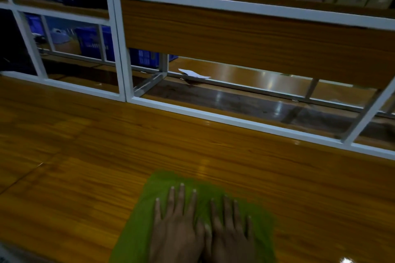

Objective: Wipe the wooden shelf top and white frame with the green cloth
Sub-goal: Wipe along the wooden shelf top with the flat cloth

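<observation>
Pressing flat on the green cloth (pixel 136 230) with left hand (pixel 175 226) and right hand (pixel 230 232) side by side, fingers (pixel 181 198) straight, slightly fanned, pinching nothing. Lying at the near edge of the wooden shelf top (pixel 85 145), well short of the white frame (pixel 213 116). Best to load the palms, push along the grain in long overlapping passes, then fold over the rail. Soft, nubby fabric; glossy, streaked veneer; smooth, square painted bars.
</observation>
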A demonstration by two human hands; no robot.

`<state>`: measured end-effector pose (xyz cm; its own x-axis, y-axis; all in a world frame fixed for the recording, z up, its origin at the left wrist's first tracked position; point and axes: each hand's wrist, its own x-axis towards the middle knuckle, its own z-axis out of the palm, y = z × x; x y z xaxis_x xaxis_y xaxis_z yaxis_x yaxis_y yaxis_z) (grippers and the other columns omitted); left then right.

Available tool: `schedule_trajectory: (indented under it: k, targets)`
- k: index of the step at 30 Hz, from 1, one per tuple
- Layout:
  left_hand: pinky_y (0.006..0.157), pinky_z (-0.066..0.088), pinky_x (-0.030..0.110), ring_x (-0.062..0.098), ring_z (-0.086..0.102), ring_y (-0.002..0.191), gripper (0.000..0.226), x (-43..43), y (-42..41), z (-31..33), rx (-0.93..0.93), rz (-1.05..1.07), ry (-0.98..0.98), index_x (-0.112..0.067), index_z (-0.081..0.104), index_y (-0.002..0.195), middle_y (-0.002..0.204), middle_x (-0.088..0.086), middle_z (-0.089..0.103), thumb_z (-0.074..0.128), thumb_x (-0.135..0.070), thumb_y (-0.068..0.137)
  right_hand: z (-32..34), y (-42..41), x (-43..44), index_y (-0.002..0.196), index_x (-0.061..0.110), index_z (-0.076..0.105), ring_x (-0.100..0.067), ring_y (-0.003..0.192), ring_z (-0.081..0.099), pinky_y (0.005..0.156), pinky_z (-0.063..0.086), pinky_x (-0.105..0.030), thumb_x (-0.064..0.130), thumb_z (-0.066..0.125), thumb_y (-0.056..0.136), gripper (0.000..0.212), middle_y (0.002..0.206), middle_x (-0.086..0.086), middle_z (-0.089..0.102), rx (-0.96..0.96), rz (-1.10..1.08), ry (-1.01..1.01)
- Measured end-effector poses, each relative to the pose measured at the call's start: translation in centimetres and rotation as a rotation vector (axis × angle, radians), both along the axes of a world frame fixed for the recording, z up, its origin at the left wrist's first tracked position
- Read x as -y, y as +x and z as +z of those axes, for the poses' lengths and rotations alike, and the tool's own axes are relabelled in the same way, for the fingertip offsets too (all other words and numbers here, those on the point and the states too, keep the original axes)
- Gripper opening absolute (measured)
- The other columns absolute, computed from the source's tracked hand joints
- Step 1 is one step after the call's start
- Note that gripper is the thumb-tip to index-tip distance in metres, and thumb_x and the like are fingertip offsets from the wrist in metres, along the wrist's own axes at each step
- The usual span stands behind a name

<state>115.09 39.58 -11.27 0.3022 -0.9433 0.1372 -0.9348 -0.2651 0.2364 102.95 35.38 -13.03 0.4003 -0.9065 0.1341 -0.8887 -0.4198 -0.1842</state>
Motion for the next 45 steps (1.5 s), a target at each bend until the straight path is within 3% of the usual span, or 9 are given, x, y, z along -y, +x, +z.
schedule_trajectory:
  k: [4,7,16,24,27,29,32,40,45]
  targets:
    - [0.117,-0.006,0.053,0.026,-0.007,0.15,0.076,3.5,1.2,2.5,0.045,0.043,0.099,-0.03,0.003,0.157,0.164,0.004,-0.007,-0.005,-0.055,0.085,3.3,1.8,2.7,0.144,0.029,0.05,-0.032,0.142,0.037,0.113,0.02,-0.054,0.054,0.001,0.099,0.071,0.155,-0.01,0.036,-0.037,-0.003,0.081]
    - [0.118,-0.002,0.056,0.028,-0.008,0.15,0.065,6.3,0.6,2.7,0.048,0.029,0.128,-0.026,0.001,0.157,0.164,0.007,-0.008,0.013,-0.053,0.099,3.4,1.0,5.4,0.157,0.034,0.002,-0.022,0.151,-0.014,0.12,-0.009,-0.049,0.053,0.001,0.1,0.061,0.164,0.001,-0.012,-0.058,-0.005,0.157]
    - [0.116,-0.008,0.057,0.029,-0.016,0.149,0.064,11.6,-6.5,3.0,-0.004,-0.094,0.204,-0.023,-0.004,0.156,0.162,0.009,-0.015,0.013,-0.05,0.101,3.6,-6.3,8.9,0.156,0.035,-0.003,-0.019,0.15,-0.016,0.12,-0.008,-0.048,0.053,0.007,0.103,0.057,0.164,0.002,-0.014,-0.067,-0.115,0.163]
    - [0.115,0.012,0.061,0.038,0.028,0.143,0.071,7.9,-13.5,2.0,0.034,-0.192,0.113,-0.018,0.044,0.146,0.154,0.018,0.033,0.023,-0.048,0.085,3.1,-13.7,4.5,0.155,0.041,-0.003,-0.02,0.152,-0.005,0.121,0.004,-0.046,0.061,-0.023,0.071,0.089,0.164,0.004,-0.01,-0.15,-0.242,0.096]
    - [0.106,0.025,0.055,0.032,0.057,0.123,0.061,5.8,-14.4,1.3,0.014,-0.254,0.074,-0.021,0.071,0.119,0.131,0.012,0.062,0.041,-0.049,0.074,2.4,-14.1,2.5,0.149,0.033,0.037,-0.034,0.136,0.045,0.106,0.033,-0.059,0.062,0.0,0.088,0.077,0.154,-0.009,0.04,-0.138,-0.249,-0.008]
    - [0.105,0.024,0.051,0.03,0.058,0.123,0.06,4.4,-13.9,0.7,0.024,-0.266,0.052,-0.026,0.071,0.118,0.132,0.009,0.062,0.043,-0.05,0.072,1.0,-14.2,1.0,0.131,0.024,0.049,-0.036,0.127,0.054,0.101,0.035,-0.059,0.058,0.007,0.099,0.063,0.131,-0.015,0.063,-0.082,-0.263,-0.141]
    - [0.11,0.014,0.046,0.027,0.054,0.123,0.062,2.5,-11.8,-0.5,0.051,-0.231,0.043,-0.032,0.06,0.122,0.131,0.006,0.063,0.044,-0.056,0.067,-0.6,-12.9,-1.0,0.127,0.023,0.047,-0.027,0.147,0.023,0.114,0.016,-0.055,0.059,0.008,0.098,0.061,0.139,-0.013,0.045,-0.036,-0.227,-0.259]
    - [0.117,-0.006,0.045,0.023,0.044,0.124,0.061,-1.2,-2.5,-1.8,-0.008,-0.054,-0.108,-0.029,0.05,0.127,0.13,0.009,0.063,0.042,-0.053,0.072,-1.5,-3.2,-1.3,0.132,0.024,0.046,-0.031,0.127,0.043,0.1,0.03,-0.055,0.054,0.016,0.099,0.054,0.149,-0.009,0.024,-0.044,-0.031,-0.237]
    - [0.109,0.017,0.052,0.029,0.047,0.134,0.062,0.7,1.6,0.4,-0.001,0.035,-0.027,-0.028,0.061,0.133,0.145,0.007,0.05,0.035,-0.05,0.081,0.3,1.8,0.6,0.126,0.023,0.068,-0.031,0.132,0.05,0.1,0.025,-0.055,0.055,0.006,0.099,0.075,0.14,-0.01,0.056,-0.013,-0.007,0.011]
